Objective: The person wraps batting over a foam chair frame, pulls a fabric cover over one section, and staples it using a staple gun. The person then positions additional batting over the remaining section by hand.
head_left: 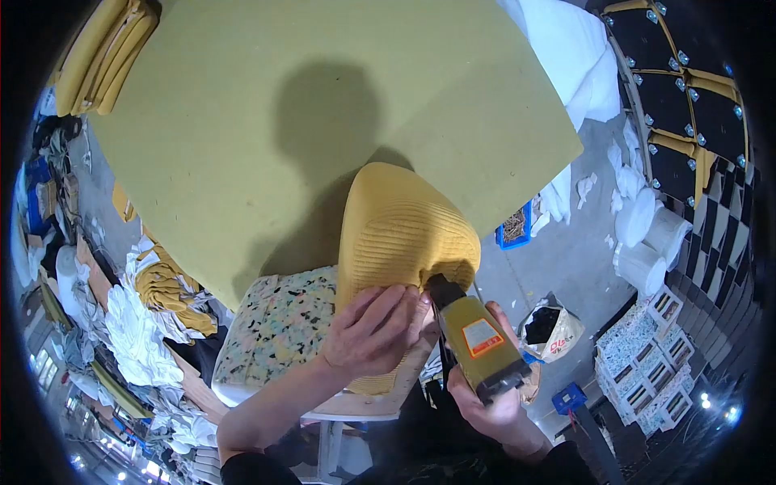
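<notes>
A mustard-yellow ribbed padded cushion (408, 222) stands in front of me, its lower end against a pale frame edge (416, 364). My left hand (376, 327) presses its bent fingers onto the lower part of the yellow fabric, pinching it near the edge. In my right hand (485, 404) is a staple gun (477, 339) with an olive-yellow body, an orange-and-white label and black ends. Its black nose touches or nearly touches the fabric beside my left fingertips; the exact contact is hidden. Left of the cushion lies a speckled foam pad (279, 323).
A large olive-covered table (202, 162) fills the space ahead. Folded yellow pieces (109, 56) lie at its far left. On the floor at right are a blue tray (515, 226), a white bag (558, 335) and foam stacks (647, 364). Cloth scraps (145, 323) pile up at left.
</notes>
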Demonstrator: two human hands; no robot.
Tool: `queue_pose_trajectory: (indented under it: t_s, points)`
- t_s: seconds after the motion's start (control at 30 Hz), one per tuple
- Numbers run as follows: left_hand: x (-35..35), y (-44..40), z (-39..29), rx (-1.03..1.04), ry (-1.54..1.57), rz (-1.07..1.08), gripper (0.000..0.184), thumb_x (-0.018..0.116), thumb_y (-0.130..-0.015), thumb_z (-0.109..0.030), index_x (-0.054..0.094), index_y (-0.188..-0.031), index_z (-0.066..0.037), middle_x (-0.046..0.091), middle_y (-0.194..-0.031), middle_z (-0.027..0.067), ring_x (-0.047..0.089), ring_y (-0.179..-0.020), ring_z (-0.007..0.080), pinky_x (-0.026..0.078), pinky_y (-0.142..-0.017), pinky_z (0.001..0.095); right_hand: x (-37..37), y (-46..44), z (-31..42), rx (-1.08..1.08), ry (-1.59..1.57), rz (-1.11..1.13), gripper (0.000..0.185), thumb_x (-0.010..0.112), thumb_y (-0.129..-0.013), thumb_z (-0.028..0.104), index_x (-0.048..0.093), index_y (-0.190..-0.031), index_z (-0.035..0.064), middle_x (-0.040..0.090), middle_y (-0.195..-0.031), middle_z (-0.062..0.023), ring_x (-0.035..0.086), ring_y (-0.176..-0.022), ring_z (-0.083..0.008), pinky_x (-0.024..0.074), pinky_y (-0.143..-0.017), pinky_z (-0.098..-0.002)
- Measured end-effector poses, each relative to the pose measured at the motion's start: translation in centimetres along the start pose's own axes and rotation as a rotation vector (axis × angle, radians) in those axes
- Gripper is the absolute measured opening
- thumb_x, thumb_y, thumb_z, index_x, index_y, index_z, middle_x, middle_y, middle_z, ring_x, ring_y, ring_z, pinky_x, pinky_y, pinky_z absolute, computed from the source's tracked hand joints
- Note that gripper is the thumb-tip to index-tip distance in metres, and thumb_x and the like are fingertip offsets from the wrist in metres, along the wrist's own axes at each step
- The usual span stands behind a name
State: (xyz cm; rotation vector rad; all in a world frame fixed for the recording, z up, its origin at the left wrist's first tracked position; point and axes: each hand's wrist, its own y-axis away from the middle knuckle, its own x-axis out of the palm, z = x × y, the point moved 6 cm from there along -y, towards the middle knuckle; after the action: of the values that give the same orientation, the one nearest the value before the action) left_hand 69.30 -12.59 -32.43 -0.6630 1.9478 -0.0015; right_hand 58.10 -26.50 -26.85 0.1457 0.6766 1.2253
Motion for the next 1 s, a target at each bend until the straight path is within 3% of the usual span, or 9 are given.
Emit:
queue_pose_trajectory:
  t_s: [0.07, 0.17, 0.23, 0.63, 0.67, 0.73, 0.8, 0.9, 1.0]
  points:
    - [0.1, 0.4, 0.2, 0.027, -0.016, 0.018, 0.039, 0.064, -0.091, -0.03, 0.074, -0.124, -0.011, 0.069, -0.125, 0.0052, 0.063, -0.123, 0.0229, 0.048, -0.107, 0.0411, 0.2, -0.3, 0.7, -0.056, 0.06, 0.007, 0.082, 0.077, -0.085, 0.001, 0.032, -0.153, -0.0096, 0.051, -0.15, -0.0289, 0.07, -0.115, -0.0421, 0.0611, -0.092, -0.0442]
    - [0.1, 0.4, 0.3, -0.024, 0.032, -0.001, 0.037, 0.066, -0.091, -0.029, 0.072, -0.123, -0.013, 0.069, -0.121, 0.0043, 0.063, -0.122, 0.0231, 0.049, -0.105, 0.0413, -0.2, -0.6, 1.9, -0.112, 0.13, 0.034, 0.088, 0.078, -0.082, 0.001, 0.03, -0.155, -0.0058, 0.047, -0.153, -0.0289, 0.07, -0.116, -0.0442, 0.0606, -0.094, -0.0457]
    - [0.4, 0.6, 0.5, -0.038, 0.049, -0.024, 0.035, 0.066, -0.091, -0.028, 0.072, -0.121, -0.014, 0.068, -0.119, 0.0039, 0.063, -0.12, 0.0228, 0.049, -0.104, 0.0411, 0.2, 0.1, 0.6, 0.106, -0.114, 0.119, 0.093, 0.063, -0.078, -0.01, 0.022, -0.161, -0.0046, 0.036, -0.159, -0.0195, 0.042, -0.147, -0.0284, 0.0394, -0.118, -0.0409]
    - [-0.1, -0.1, 1.0, -0.089, 0.11, -0.075, 0.032, 0.076, -0.082, -0.021, 0.076, -0.113, -0.014, 0.065, -0.116, 0.0045, 0.063, -0.114, 0.0224, 0.049, -0.099, 0.039, -1.1, -1.6, 2.8, -0.056, 0.134, 0.138, 0.086, 0.076, -0.082, 0.0, 0.032, -0.157, -0.0016, 0.042, -0.158, -0.0278, 0.06, -0.135, -0.0384, 0.05, -0.11, -0.0437]
    - [-0.4, -0.2, 1.0, -0.101, 0.115, -0.069, 0.036, 0.077, -0.081, -0.018, 0.076, -0.117, -0.012, 0.065, -0.117, 0.0058, 0.063, -0.114, 0.0238, 0.05, -0.098, 0.0406, -1.6, 2.4, -3.3, 0.239, -0.462, 0.059, 0.092, 0.074, -0.081, -0.002, 0.027, -0.161, 0.0008, 0.042, -0.159, -0.0231, 0.054, -0.14, -0.0346, 0.0495, -0.109, -0.0434]
    - [-1.7, -0.4, 1.5, -0.161, 0.276, -0.009, 0.04, 0.078, -0.08, -0.016, 0.075, -0.119, -0.01, 0.065, -0.121, 0.0077, 0.063, -0.117, 0.0268, 0.051, -0.1, 0.0424, -4.5, 2.8, -3.5, 0.451, -0.674, -0.116, 0.104, 0.076, -0.079, -0.002, 0.018, -0.165, 0.0066, 0.047, -0.149, -0.0145, 0.057, -0.129, -0.0237, 0.0533, -0.1, -0.0358]
    - [-4.0, 0.4, 2.5, -0.317, 0.553, 0.052, 0.048, 0.08, -0.078, -0.01, 0.074, -0.125, -0.006, 0.064, -0.134, 0.0129, 0.061, -0.126, 0.0355, 0.051, -0.106, 0.0451, -6.9, 2.1, -5.5, 0.323, -0.205, -0.118, 0.096, 0.064, -0.087, -0.009, 0.013, -0.166, 0.0091, 0.06, -0.124, -0.0127, 0.065, -0.105, -0.019, 0.0569, -0.085, -0.0313]
    - [-8.4, 6.1, 7.4, -0.69, 0.383, -0.049, 0.047, 0.076, -0.085, -0.015, 0.071, -0.129, -0.001, 0.063, -0.138, 0.0196, 0.06, -0.13, 0.0384, 0.048, -0.11, 0.0466, -7.4, -1.4, -7.9, 0.387, -0.3, -0.181, 0.051, 0.072, -0.097, 0.008, 0.047, -0.141, 0.0059, 0.066, -0.088, -0.0047, 0.064, -0.073, -0.0112, 0.0517, -0.065, -0.0263]
    - [-12.0, 14.2, 14.6, -1.049, 0.027, 0.17, 0.048, 0.073, -0.092, -0.024, 0.068, -0.13, 0.006, 0.065, -0.135, 0.0264, 0.061, -0.128, 0.0393, 0.046, -0.111, 0.0466, -5.2, -1.9, -9.2, 0.39, -0.378, -0.174, 0.04, 0.076, -0.099, 0.029, 0.057, -0.123, 0.0024, 0.071, -0.093, -0.0086, 0.067, -0.077, -0.0135, 0.051, -0.066, -0.0268]
